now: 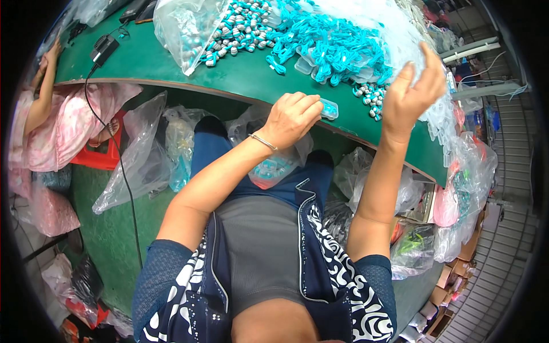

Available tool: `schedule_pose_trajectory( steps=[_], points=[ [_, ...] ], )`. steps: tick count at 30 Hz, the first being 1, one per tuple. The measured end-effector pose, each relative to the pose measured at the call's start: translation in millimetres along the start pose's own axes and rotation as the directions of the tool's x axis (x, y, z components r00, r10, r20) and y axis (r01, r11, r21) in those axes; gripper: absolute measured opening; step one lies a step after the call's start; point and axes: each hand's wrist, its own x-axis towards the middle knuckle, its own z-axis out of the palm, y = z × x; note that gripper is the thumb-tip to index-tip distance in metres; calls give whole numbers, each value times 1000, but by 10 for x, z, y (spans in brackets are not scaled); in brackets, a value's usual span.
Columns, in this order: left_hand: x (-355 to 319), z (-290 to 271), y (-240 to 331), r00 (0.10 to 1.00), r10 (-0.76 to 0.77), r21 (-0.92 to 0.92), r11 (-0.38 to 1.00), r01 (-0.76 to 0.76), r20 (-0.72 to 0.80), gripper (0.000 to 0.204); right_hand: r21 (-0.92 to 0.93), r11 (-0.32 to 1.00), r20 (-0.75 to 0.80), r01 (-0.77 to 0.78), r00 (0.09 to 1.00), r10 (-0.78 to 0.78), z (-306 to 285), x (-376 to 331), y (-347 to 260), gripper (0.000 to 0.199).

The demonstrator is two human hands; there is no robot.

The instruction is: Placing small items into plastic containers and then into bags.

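Note:
My left hand (pixel 293 119), a bracelet at its wrist, is closed on a small clear plastic case (pixel 329 109) at the table's near edge. Something turquoise shows inside the case. My right hand (pixel 414 94) is raised over the table's right side, fingers apart and slightly blurred, with nothing visible in it. Beyond and between the hands lies a heap of turquoise cord bundles (pixel 337 48). A small cluster of silvery beads (pixel 372 100) lies just left of my right hand. Clear plastic pieces (pixel 437 123) are piled beside and behind that hand.
More striped beads with turquoise cord (pixel 243 28) lie by a clear bag (pixel 186 28) on the green table (pixel 148 60). A black adapter (pixel 104 50) trails a cable at the left. Another person's arm (pixel 40 100) reaches the table's left end. Plastic bags (pixel 143 151) hang under the edge.

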Motion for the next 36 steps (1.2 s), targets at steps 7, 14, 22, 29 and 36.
schedule_pose_trajectory(
  steps=[7,14,22,29,36],
  points=[
    [-51,0,-18,1000,12,-77,997,-14,-24,30,-168,976,185,-138,968,169,760,-1283,-52,50],
    [-26,-71,15,999,-48,-109,993,50,26,33,138,940,250,-311,930,271,574,-1092,-13,46],
    [88,-86,44,985,-101,-66,992,112,142,40,401,827,435,-394,876,207,144,-1235,-1,16],
    [-9,-268,34,975,-157,-218,957,189,158,40,471,701,542,-536,803,249,184,-1455,6,13],
    [-1095,78,-278,715,-482,-380,619,687,506,30,398,802,455,-446,855,250,252,-1441,-62,9]
  ],
)
